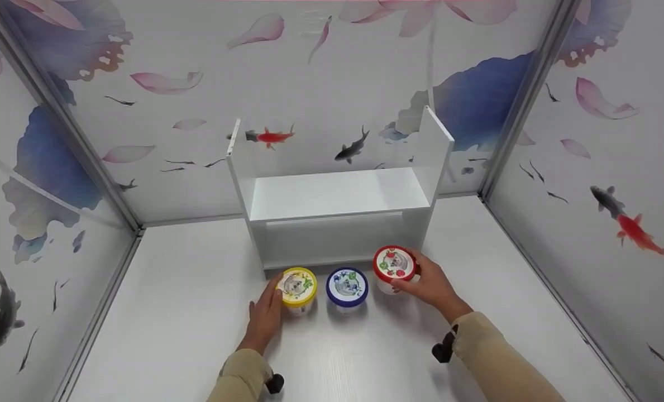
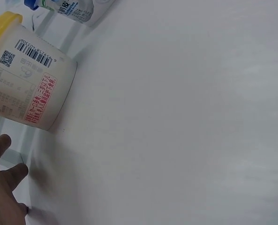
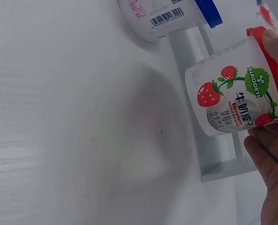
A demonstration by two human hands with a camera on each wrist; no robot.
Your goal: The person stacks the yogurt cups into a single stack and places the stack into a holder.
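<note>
My right hand (image 1: 435, 285) grips a red-lidded strawberry tub (image 3: 228, 89) by its lid, thumb on the near side and fingers behind. In the right wrist view this tub is tilted and seems raised off the table. My left hand (image 1: 264, 315) is at the left side of a yellow-lidded tub (image 1: 297, 286), fingers fairly straight. The left wrist view shows its fingers (image 2: 14, 176) apart from the tub wall; whether the thumb touches the lid cannot be told. Between them a blue-lidded tub (image 1: 347, 286) stands upright on the table, untouched.
A white two-level shelf (image 1: 340, 195) with tall side panels stands directly behind the tubs on the white table (image 1: 186, 312). White walls (image 1: 309, 67) painted with fish and petals enclose the back and both sides, with grey metal corner posts (image 1: 524, 100).
</note>
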